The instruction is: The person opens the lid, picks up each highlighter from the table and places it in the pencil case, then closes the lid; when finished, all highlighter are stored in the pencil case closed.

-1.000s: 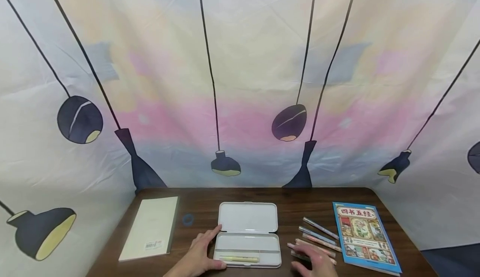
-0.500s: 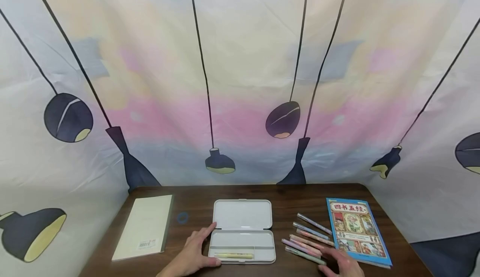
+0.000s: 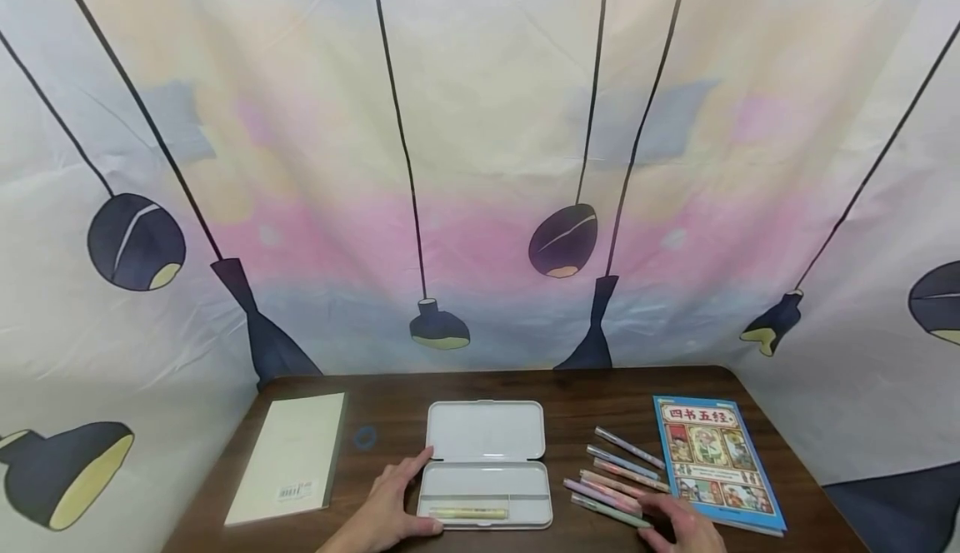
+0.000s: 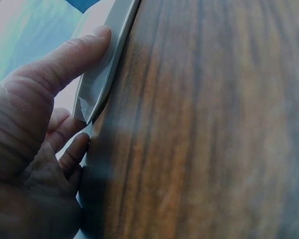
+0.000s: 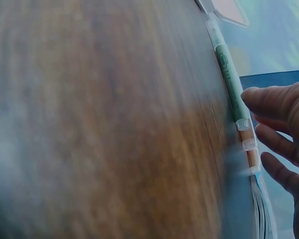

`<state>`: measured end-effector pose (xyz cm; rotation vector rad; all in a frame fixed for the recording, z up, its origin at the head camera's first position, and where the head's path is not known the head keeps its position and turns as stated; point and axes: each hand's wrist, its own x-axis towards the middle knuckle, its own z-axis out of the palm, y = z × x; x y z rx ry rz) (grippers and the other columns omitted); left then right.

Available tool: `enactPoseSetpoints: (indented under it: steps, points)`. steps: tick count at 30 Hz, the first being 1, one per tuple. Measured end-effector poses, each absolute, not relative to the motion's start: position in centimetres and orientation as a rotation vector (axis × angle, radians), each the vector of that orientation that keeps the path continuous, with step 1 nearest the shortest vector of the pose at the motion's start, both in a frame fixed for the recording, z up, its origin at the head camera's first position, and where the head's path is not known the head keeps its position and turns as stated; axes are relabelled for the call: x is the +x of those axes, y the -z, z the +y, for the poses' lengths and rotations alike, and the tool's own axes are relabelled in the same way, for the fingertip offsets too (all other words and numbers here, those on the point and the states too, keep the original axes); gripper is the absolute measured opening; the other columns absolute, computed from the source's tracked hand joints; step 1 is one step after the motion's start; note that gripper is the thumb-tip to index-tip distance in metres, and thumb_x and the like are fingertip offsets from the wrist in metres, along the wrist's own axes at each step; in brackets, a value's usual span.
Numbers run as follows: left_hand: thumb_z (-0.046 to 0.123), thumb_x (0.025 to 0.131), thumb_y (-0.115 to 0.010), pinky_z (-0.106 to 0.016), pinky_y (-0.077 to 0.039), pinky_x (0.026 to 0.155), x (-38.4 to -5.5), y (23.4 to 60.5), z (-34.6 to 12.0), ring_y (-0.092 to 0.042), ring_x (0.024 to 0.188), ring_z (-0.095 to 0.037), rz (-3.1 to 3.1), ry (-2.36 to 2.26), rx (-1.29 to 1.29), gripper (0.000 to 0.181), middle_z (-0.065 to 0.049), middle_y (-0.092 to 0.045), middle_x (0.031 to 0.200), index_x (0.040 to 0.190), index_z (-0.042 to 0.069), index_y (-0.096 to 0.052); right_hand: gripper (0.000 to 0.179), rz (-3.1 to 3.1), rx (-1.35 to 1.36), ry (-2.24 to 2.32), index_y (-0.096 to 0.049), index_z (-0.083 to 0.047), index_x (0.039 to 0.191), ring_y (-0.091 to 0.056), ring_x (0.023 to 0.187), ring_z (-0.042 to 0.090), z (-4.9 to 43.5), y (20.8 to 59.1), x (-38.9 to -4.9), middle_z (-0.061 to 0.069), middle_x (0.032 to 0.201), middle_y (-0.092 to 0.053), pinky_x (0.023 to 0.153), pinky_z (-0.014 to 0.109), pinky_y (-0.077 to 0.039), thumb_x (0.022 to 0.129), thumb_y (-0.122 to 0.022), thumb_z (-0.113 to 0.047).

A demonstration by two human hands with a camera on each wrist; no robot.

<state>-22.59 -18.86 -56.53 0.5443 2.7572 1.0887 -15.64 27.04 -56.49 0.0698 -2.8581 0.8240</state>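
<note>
A white pencil case [image 3: 486, 480] lies with its lid raised back, a yellow pen [image 3: 469, 514] in its front compartment. My left hand [image 3: 386, 503] holds the case by its left side, thumb at the front edge and index finger near the hinge. In the left wrist view, the thumb [image 4: 84, 52] presses the case's edge. Several pens lie fanned out to the right. My right hand [image 3: 682, 524] is at their right ends, nearest the green pen [image 3: 609, 510]. In the right wrist view, its thumb tip is right at the green pen [image 5: 229, 79], fingers spread apart from it.
A blue booklet [image 3: 720, 461] lies right of the pens, close to my right hand. At the left are a cream book [image 3: 288, 457] with a barcode and a blue ring [image 3: 365, 437]. A lamp-patterned curtain [image 3: 480, 161] hangs behind the brown table [image 3: 390, 386].
My right hand has drawn rightward off the pens to their right ends, leaving the green pen uncovered. My left hand stays on the case. The head view has shifted slightly.
</note>
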Motion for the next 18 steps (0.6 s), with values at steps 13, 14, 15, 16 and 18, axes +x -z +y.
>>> enactPoseSetpoints:
  steps: [13,14,15,16,18]
  points:
    - [0.043,0.073,-0.096,-0.064,-0.04,0.102,-22.6,56.5,-18.8,-0.047,0.12,-0.03,2.747,-1.082,0.538,0.108,-0.016,-0.056,0.149,0.162,0.011,-0.042,0.029,-2.923,0.4,-0.952,-0.072,-0.009,0.114,-0.065,0.083,0.006,28.2,57.0,-16.2,-0.005,0.097,-0.069,0.069,0.03,-0.054,0.089,-0.085,-0.019]
    - [0.042,0.073,-0.096,-0.064,-0.04,0.102,-22.6,56.5,-18.8,-0.047,0.12,-0.03,2.747,-1.084,0.535,0.108,-0.016,-0.056,0.149,0.162,0.011,-0.042,0.028,-2.933,0.404,-0.975,-0.072,-0.009,0.114,-0.065,0.083,0.006,28.3,57.0,-16.2,-0.005,0.097,-0.068,0.069,0.03,-0.053,0.09,-0.084,-0.019]
    - [0.042,0.073,-0.096,-0.064,-0.04,0.102,-22.6,56.5,-18.8,-0.047,0.121,-0.03,2.747,-1.086,0.532,0.108,-0.016,-0.056,0.149,0.162,0.011,-0.042,0.028,-2.936,0.406,-0.989,-0.072,-0.009,0.114,-0.065,0.083,0.007,28.3,57.0,-16.3,-0.005,0.097,-0.068,0.069,0.03,-0.053,0.09,-0.084,-0.019]
    - [0.042,0.073,-0.096,-0.065,-0.04,0.102,-22.5,56.4,-18.8,-0.047,0.121,-0.031,2.747,-1.088,0.528,0.108,-0.017,-0.056,0.15,0.162,0.011,-0.042,0.028,-2.941,0.402,-0.996,-0.072,-0.01,0.114,-0.065,0.082,0.006,28.3,57.0,-16.4,-0.005,0.097,-0.068,0.068,0.03,-0.053,0.091,-0.083,-0.019]
    - [0.041,0.073,-0.096,-0.066,-0.04,0.102,-22.5,56.4,-18.8,-0.047,0.121,-0.032,2.745,-1.091,0.519,0.108,-0.017,-0.056,0.15,0.162,0.011,-0.042,0.027,-2.949,0.391,-1.003,-0.073,-0.01,0.114,-0.064,0.082,0.005,28.3,57.0,-16.4,-0.005,0.096,-0.068,0.068,0.03,-0.053,0.091,-0.083,-0.02]
